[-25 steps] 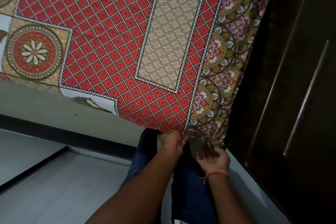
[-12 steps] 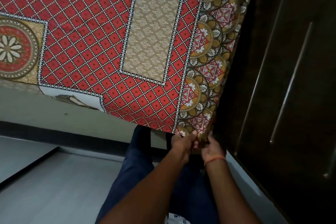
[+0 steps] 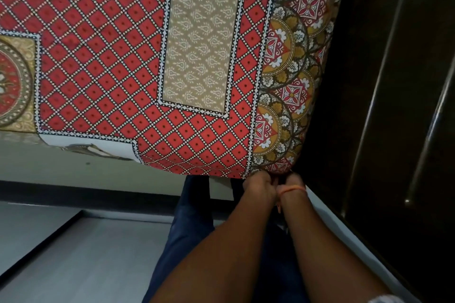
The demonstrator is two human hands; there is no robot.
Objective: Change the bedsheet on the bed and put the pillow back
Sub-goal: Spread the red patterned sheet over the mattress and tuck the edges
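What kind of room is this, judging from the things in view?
Most likely a bedroom. A patterned red bedsheet covers a bed, both hands work at its corner, and a dark wardrobe door with long metal handles stands beside it.

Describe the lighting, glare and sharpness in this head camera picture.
Head view: the red diamond-patterned bedsheet is evenly lit and fairly sharp; the dark wooden wardrobe is underexposed, with glare streaks on its metal handles; both hands are soft-edged.
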